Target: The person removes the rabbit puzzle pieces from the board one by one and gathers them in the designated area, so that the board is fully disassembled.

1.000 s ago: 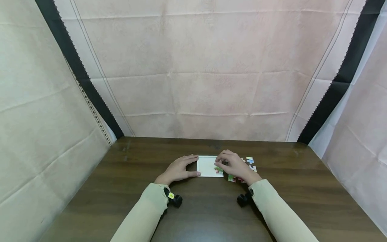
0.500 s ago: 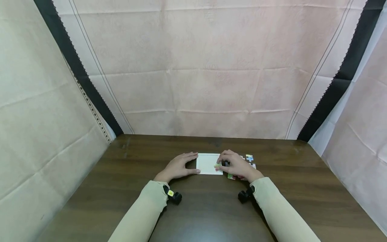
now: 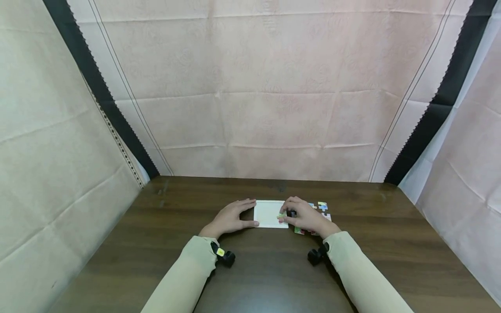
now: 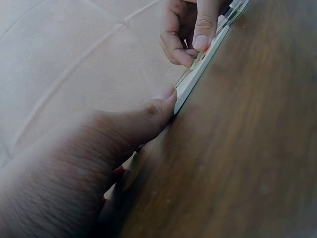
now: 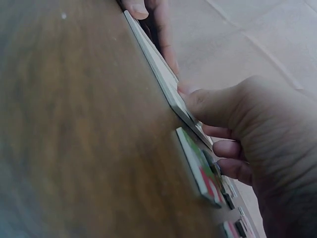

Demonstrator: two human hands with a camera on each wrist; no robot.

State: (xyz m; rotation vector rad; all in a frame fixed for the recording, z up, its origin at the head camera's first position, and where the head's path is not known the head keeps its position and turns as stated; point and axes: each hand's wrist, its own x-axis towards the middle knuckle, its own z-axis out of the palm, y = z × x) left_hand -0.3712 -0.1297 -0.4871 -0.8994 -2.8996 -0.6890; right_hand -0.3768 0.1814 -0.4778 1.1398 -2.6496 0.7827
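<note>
A white rectangular puzzle tray (image 3: pixel 267 213) lies flat on the table in the head view. My left hand (image 3: pixel 230 218) rests at its left side, thumb and fingers spread and fairly straight; in the left wrist view the thumb (image 4: pixel 161 106) touches the tray's edge. Over the tray's right part, my right hand (image 3: pixel 307 217) pinches a small green and pink jigsaw piece (image 3: pixel 282 215) between thumb and fingers. That piece is mostly hidden by the fingertips. Whether it touches the tray's bed I cannot tell.
Several loose jigsaw pieces (image 3: pixel 322 206) lie right of the tray, partly under my right hand. One green and red piece (image 5: pixel 198 166) sits close to the tray's corner in the right wrist view. The brown table (image 3: pixel 258 269) is bounded by pale cloth walls (image 3: pixel 274 108).
My right hand has shifted slightly, and the green and pink piece has moved a little up and is now more covered by its fingers. The left hand stays at the tray's side.
</note>
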